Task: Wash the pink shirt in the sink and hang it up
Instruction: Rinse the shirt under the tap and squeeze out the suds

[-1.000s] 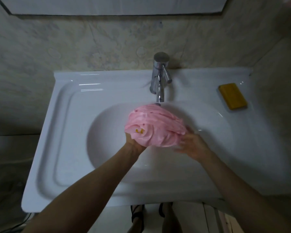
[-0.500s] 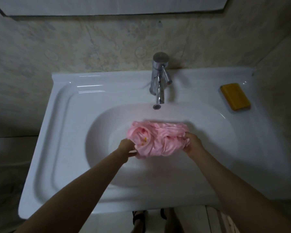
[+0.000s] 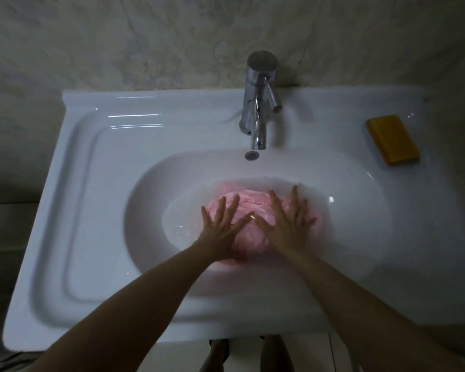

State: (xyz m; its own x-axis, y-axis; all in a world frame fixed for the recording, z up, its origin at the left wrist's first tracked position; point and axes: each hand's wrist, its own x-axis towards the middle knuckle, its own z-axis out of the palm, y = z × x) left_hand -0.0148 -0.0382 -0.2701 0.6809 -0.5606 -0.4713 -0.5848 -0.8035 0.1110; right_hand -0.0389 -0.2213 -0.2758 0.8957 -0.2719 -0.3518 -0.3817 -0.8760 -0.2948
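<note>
Shirt (image 3: pixel 249 210): lying bunched in shallow water at the bottom of the sink (image 3: pixel 97 183) bowl, under both palms.

Left hand (image 3: pixel 220 229): pressing flat on the shirt's left side, fingers spread wide, gripping nothing.

Right hand (image 3: pixel 287 224): pressing flat on the right side, fingers likewise spread; thumbs nearly meeting over the cloth.

Step in hand, as judged: soaking and kneading. Doing it well is likely calling for even downward pressure, working air out of the folds and keeping all of the cloth under water.

Tap (image 3: pixel 259 103): standing behind the bowl, spout overhanging its far edge; no stream is showing.

Soap (image 3: pixel 392 139): sitting on the right ledge, well apart from the hands.

Room: bowl walls are curving close around the shirt; the flat left ledge is offering open space.
</note>
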